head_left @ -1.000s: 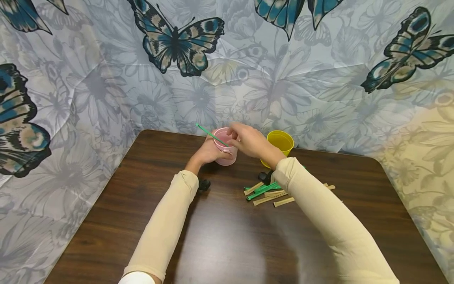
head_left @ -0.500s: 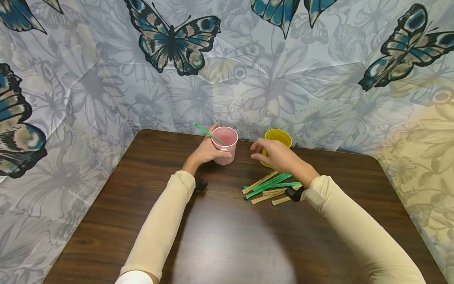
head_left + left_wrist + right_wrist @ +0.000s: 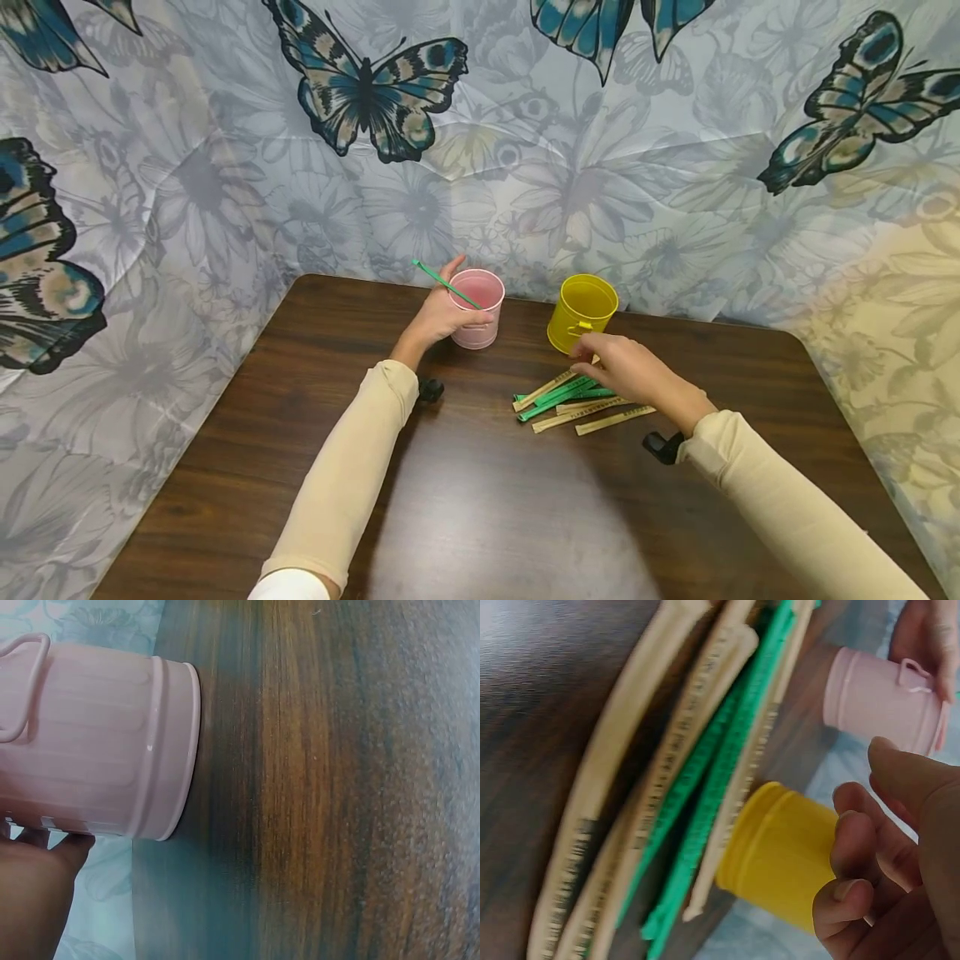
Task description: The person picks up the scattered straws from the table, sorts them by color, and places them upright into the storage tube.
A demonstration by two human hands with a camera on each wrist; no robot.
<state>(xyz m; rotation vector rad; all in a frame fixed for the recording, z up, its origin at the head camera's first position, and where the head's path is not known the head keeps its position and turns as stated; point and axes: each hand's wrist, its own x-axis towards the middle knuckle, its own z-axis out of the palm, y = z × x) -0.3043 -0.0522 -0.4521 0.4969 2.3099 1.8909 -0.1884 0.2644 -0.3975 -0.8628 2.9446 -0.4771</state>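
Note:
My left hand (image 3: 441, 317) holds a small pink bucket (image 3: 483, 332) at the back of the table, its thumb across the front by the small handle. One thin green strip (image 3: 433, 272) leans in that bucket, its end sticking out over the left rim. My right hand (image 3: 636, 368) hovers, fingers loosely bent and holding nothing, over the right end of a loose pile. Green strips (image 3: 727, 765) and tan strips (image 3: 592, 795) with dark printed marks make up this pile. Behind it a yellow bucket (image 3: 576, 323) stands upright, close to the right fingertips.
The dark wooden table (image 3: 480, 517) ends just behind both buckets. A butterfly-print cloth (image 3: 480, 200) hangs behind it. Black wrist cameras sit at the left wrist (image 3: 431, 391) and right wrist (image 3: 663, 448).
My right hand has left the pink bucket's mouth and moved right, past the yellow bucket, then down toward the strips. The left hand stays on the pink bucket; the green strip stays in it.

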